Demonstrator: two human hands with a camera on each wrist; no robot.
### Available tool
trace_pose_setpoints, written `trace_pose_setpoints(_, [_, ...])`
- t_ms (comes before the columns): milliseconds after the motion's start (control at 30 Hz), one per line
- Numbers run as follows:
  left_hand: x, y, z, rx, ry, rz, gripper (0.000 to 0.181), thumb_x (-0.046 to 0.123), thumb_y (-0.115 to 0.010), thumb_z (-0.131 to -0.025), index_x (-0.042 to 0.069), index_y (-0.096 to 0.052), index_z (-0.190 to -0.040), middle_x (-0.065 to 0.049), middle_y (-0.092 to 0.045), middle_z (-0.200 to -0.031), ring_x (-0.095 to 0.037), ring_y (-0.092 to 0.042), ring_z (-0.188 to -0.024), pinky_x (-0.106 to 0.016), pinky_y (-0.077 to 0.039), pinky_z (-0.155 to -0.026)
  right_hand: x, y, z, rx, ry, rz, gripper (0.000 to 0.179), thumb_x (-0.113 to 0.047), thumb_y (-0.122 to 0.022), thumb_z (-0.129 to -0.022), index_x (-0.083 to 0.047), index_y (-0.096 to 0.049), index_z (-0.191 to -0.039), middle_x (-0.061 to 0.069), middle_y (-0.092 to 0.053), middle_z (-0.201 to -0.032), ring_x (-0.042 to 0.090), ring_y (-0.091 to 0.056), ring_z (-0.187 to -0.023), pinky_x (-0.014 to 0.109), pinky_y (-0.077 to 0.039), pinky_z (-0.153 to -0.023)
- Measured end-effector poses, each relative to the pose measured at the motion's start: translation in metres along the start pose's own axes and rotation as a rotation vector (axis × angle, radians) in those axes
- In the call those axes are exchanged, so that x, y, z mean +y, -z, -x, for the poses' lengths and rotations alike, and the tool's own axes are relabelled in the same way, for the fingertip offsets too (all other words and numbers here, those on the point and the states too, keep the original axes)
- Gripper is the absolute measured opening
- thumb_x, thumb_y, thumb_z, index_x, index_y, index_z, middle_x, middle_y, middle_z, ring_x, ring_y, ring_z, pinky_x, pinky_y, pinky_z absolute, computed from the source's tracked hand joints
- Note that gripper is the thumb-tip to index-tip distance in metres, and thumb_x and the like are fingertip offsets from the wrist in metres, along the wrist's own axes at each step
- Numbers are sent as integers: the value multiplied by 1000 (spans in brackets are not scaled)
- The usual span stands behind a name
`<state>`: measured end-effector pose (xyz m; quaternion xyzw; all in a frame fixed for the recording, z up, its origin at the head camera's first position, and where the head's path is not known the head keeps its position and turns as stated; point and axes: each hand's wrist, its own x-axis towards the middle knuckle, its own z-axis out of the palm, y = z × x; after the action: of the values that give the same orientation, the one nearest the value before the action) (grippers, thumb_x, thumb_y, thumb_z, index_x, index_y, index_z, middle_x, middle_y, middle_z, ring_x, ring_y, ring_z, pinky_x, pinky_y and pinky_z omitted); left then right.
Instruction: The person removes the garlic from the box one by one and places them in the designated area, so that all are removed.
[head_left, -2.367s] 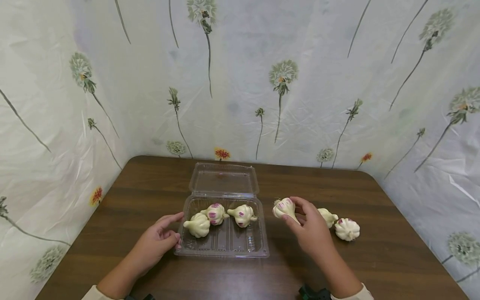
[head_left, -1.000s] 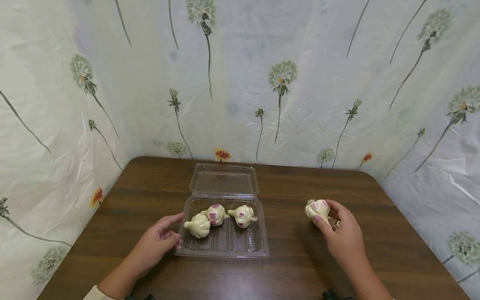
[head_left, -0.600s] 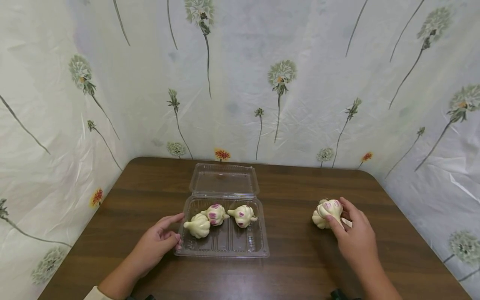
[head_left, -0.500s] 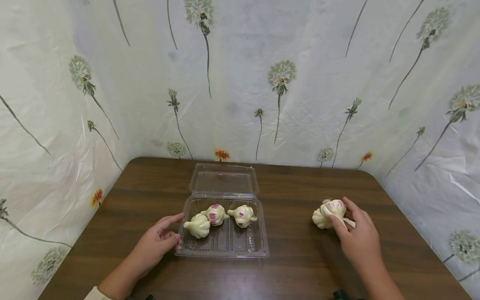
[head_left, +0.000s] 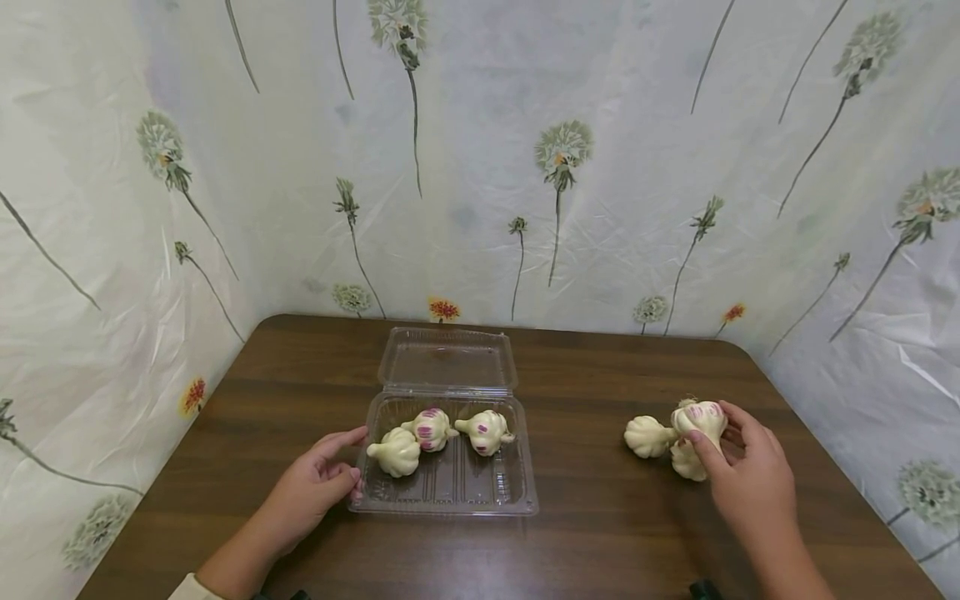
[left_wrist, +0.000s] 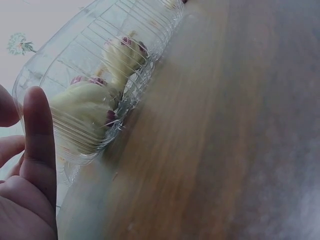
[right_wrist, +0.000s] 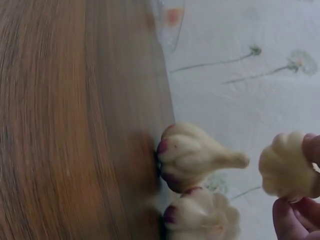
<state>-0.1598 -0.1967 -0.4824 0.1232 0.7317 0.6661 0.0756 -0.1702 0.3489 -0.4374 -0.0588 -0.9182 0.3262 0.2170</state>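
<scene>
My right hand [head_left: 753, 483] grips a pale garlic bulb [head_left: 701, 419] with purple streaks between thumb and fingers, above the table's right side. Two more bulbs are by it: a plain-looking garlic bulb [head_left: 647, 437] to the left, and another garlic bulb [head_left: 687, 461] partly hidden under the held one. In the right wrist view the held bulb [right_wrist: 286, 167] is apart from the two on the table. My left hand [head_left: 311, 487] holds the left rim of a clear plastic container [head_left: 442, 506], thumb and fingers at its edge. Three garlic bulbs [head_left: 486, 432] lie inside it.
The container's clear lid [head_left: 448, 358] is hinged back, lying toward the rear of the brown wooden table [head_left: 585, 533]. A flower-patterned sheet [head_left: 480, 167] hangs behind the table and along both sides.
My right hand has carried its garlic bulb to the right, from beside the container to over the loose bulbs. The left hand, the container and its bulbs have stayed in place.
</scene>
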Motion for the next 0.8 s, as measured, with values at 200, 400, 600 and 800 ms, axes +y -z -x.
trace_pose_setpoints(200, [-2,1,-1,8,23,-7,57,-3,-59,-102,-3,-42,-156,-26,-39,-153,-10,-66,-82,-25,-61,-75,7,8,-3,2,-36,6,70,-39,-66,-103,-1,-44,-156,29,-53,-139,47,-56,-123,-7,-38,-71])
trace_pose_setpoints(400, [-3,1,0,-2,2,2,58,0,-61,-102,-5,-41,-156,-29,-38,-153,-10,-65,-81,-25,-61,-74,15,15,-4,9,-68,19,69,-39,-65,-103,0,-43,-157,30,-51,-142,49,-56,-124,-7,-38,-72])
trace_pose_setpoints(600, [-3,1,-1,4,2,-4,58,-1,-62,-101,-5,-42,-156,-28,-39,-152,-10,-65,-81,-25,-61,-74,29,25,-9,-8,-79,85,73,-43,-63,-104,1,-40,-158,32,-52,-144,53,-57,-124,-4,-36,-68])
trace_pose_setpoints(800, [-3,1,-1,3,3,-7,58,-2,-61,-101,-5,-41,-156,-29,-38,-153,-10,-65,-82,-25,-61,-74,46,34,-14,-52,-145,84,76,-45,-58,-106,0,-33,-161,36,-52,-147,57,-56,-127,59,-51,-93])
